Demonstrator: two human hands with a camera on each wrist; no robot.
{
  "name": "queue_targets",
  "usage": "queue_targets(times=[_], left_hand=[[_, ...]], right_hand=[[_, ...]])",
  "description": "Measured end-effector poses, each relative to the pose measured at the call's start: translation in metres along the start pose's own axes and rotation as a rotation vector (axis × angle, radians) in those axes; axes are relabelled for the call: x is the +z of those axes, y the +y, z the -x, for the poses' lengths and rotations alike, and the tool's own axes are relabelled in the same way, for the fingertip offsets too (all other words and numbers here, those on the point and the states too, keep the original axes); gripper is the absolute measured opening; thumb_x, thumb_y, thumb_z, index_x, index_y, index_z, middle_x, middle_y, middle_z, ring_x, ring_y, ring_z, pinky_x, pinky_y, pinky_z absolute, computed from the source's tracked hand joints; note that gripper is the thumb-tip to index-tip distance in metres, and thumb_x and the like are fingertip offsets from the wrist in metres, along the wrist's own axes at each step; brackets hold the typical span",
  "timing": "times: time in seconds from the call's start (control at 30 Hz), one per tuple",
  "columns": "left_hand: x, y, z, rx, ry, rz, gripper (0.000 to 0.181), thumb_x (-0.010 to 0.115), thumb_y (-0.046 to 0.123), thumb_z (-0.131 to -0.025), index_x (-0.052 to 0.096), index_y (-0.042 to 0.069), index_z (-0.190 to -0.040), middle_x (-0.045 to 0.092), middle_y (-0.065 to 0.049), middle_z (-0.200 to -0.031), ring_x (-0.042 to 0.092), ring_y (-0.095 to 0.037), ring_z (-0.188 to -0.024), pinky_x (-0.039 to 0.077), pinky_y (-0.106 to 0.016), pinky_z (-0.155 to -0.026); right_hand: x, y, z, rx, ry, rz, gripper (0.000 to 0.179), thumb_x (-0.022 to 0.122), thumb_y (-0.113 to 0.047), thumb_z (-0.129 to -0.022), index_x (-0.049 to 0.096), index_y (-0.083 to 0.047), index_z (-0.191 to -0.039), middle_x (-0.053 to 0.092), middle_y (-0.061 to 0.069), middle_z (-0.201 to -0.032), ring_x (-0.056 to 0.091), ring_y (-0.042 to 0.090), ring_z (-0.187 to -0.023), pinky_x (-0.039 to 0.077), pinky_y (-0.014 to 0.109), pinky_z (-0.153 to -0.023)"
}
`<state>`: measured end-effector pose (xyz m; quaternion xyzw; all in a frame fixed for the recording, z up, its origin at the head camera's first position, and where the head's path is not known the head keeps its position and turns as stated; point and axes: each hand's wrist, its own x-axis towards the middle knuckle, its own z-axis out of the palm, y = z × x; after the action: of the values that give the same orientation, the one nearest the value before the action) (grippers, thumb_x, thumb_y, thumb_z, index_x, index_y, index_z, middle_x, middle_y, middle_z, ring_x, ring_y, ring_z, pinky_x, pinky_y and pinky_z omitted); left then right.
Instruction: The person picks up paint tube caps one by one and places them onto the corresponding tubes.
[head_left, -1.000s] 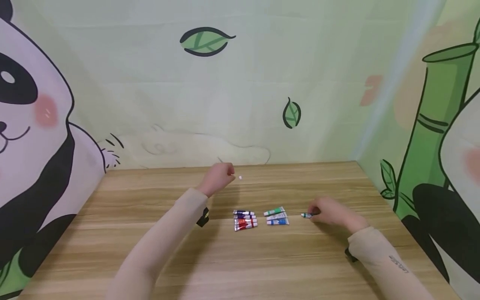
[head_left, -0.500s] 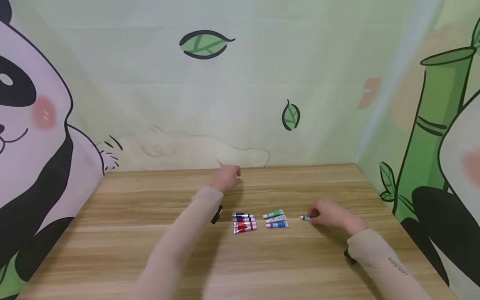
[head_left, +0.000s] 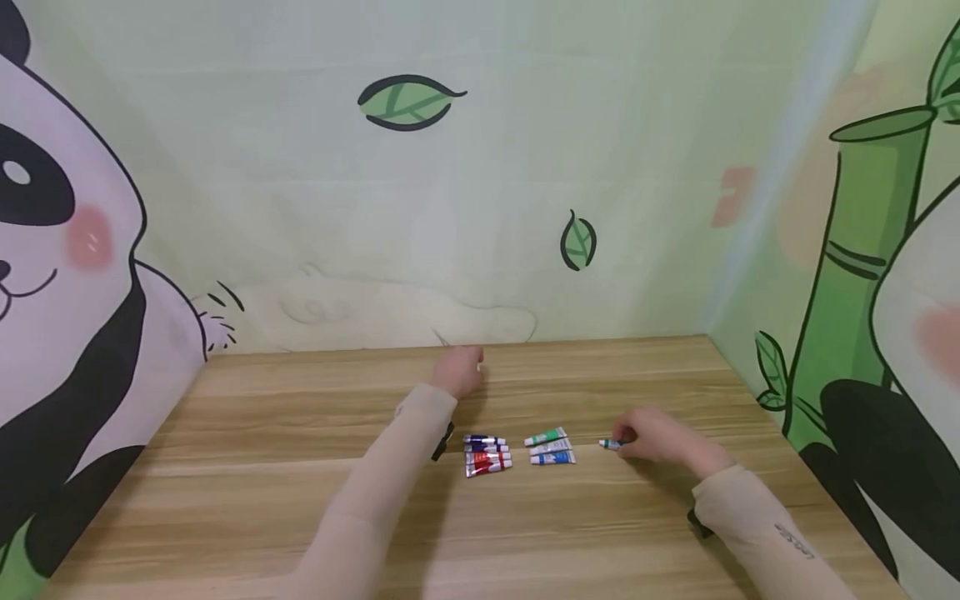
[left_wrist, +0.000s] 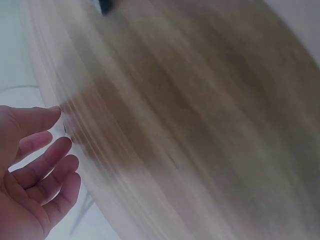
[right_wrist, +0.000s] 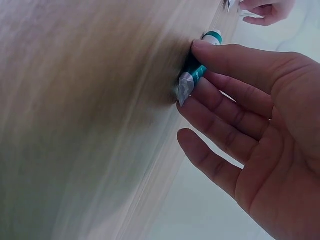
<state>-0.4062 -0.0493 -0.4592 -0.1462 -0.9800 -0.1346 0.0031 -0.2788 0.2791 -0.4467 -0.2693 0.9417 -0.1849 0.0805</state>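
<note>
In the head view my right hand (head_left: 656, 435) is at the right of the wooden table, pinching a small teal paint tube (right_wrist: 200, 70) between thumb and fingers, its crimped end toward the palm. My left hand (head_left: 459, 371) reaches to the back of the table. The left wrist view has its thumb and loosely bent fingers (left_wrist: 55, 147) apart, close to the tabletop; a tiny pale speck by the fingertips is too blurred to identify. Between the hands lie several red and dark blue paint tubes (head_left: 487, 468) and a group of green, whitish and blue paint tubes (head_left: 552, 458).
The wood-grain table (head_left: 300, 483) ends at a pale green wall cloth (head_left: 480, 208) printed with leaves. Pandas and a bamboo stalk (head_left: 862, 242) are printed at the sides.
My left hand has moved right, over where a small white bit lay on the table; that bit is now hidden in the head view. The right hand stays put with its tube.
</note>
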Motion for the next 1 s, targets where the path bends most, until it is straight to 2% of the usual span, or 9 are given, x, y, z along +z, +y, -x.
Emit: queue_targets(times=[0.23,0.4,0.57,0.73,0.9,1.0], left_hand=[[0.007,-0.008,-0.003,-0.055,-0.009,0.03,0.005,0.068,0.006,-0.089,0.065,0.003,-0.092,0.068,-0.01,-0.091,0.063,-0.025,-0.082,0.054,-0.041,-0.077],[0.005,-0.01,-0.005,-0.069,-0.012,0.038,0.005,0.068,0.004,-0.089,0.066,0.002,-0.092,0.069,-0.011,-0.091,0.064,-0.026,-0.081,0.054,-0.041,-0.077],[0.001,-0.009,-0.006,-0.088,-0.023,0.033,0.005,0.068,0.002,-0.089,0.068,0.001,-0.094,0.07,-0.011,-0.092,0.064,-0.025,-0.082,0.055,-0.039,-0.078],[0.005,-0.01,-0.008,-0.051,-0.003,0.02,0.003,0.067,0.0,-0.089,0.069,0.001,-0.091,0.071,-0.011,-0.089,0.064,-0.024,-0.08,0.055,-0.039,-0.076],[0.009,-0.01,-0.011,-0.006,0.018,-0.006,0.007,0.067,0.0,-0.091,0.072,0.0,-0.096,0.073,-0.012,-0.099,0.068,-0.027,-0.091,0.056,-0.039,-0.082],[0.009,-0.01,-0.011,0.009,0.012,-0.005,0.01,0.067,0.0,-0.091,0.072,0.0,-0.1,0.073,-0.013,-0.104,0.068,-0.028,-0.097,0.055,-0.04,-0.087]], right_hand=[[0.006,-0.003,-0.002,0.052,-0.017,0.003,0.009,0.079,-0.009,-0.086,0.071,-0.009,-0.09,0.065,-0.005,-0.083,0.059,0.009,-0.077,0.054,0.033,-0.072],[0.007,-0.005,-0.002,0.063,-0.012,-0.005,0.009,0.078,-0.008,-0.086,0.071,-0.008,-0.091,0.065,-0.005,-0.084,0.059,0.009,-0.077,0.053,0.032,-0.072],[0.006,-0.006,-0.002,0.035,0.0,0.003,0.008,0.078,-0.007,-0.086,0.07,-0.009,-0.088,0.064,-0.006,-0.081,0.057,0.007,-0.075,0.051,0.029,-0.069],[0.006,-0.005,0.0,0.027,0.005,0.003,0.008,0.078,-0.007,-0.086,0.07,-0.009,-0.088,0.064,-0.006,-0.081,0.056,0.007,-0.074,0.051,0.029,-0.068],[0.004,-0.004,0.002,0.062,0.001,-0.008,0.007,0.077,-0.006,-0.087,0.071,-0.008,-0.089,0.065,-0.005,-0.082,0.057,0.008,-0.075,0.051,0.031,-0.069],[0.002,-0.006,0.004,0.057,0.001,0.01,0.007,0.077,-0.007,-0.087,0.071,-0.007,-0.09,0.065,-0.004,-0.082,0.058,0.009,-0.075,0.052,0.032,-0.069]])
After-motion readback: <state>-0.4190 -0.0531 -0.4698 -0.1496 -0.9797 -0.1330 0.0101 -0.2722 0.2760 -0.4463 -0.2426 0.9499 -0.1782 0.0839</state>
